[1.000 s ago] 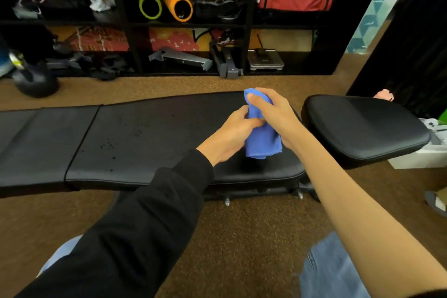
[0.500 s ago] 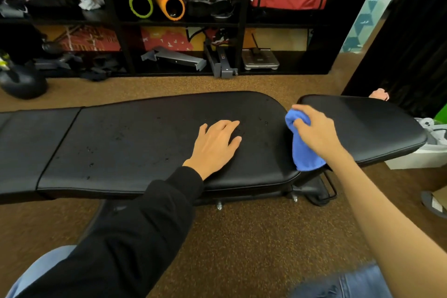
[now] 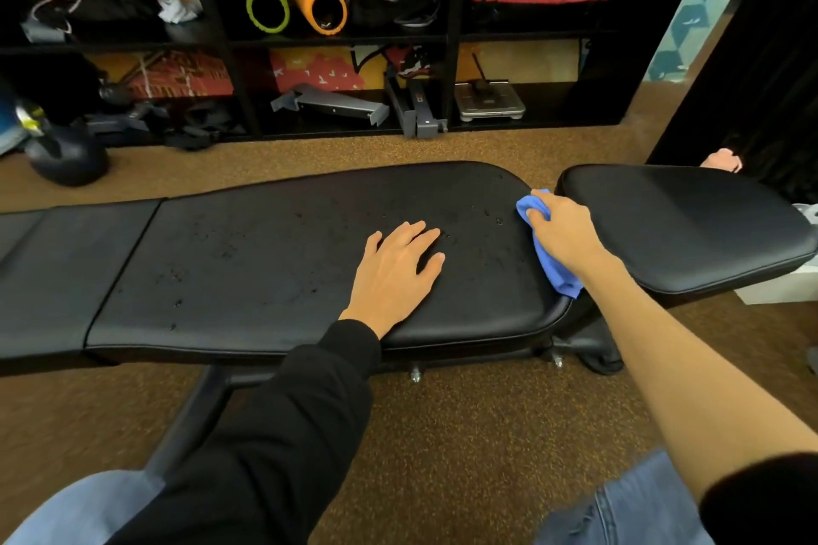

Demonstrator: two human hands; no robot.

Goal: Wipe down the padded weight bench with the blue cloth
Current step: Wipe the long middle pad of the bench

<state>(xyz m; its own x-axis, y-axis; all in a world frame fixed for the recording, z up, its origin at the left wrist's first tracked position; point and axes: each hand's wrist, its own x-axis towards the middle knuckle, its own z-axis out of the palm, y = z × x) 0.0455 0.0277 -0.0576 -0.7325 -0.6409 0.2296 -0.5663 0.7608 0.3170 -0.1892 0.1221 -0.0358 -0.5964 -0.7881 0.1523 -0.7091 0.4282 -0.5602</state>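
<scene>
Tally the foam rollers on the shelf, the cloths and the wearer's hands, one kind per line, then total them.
Rollers: 2, green roller and orange roller
Hands: 2, left hand flat on the bench, right hand
Cloths: 1, blue cloth, gripped by the right hand
Total: 5

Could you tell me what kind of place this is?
Probably a home gym or small fitness room: a padded weight bench in front, a green foam roller and an orange foam roller on the shelves behind, and what looks like a kettlebell at the left.
</scene>
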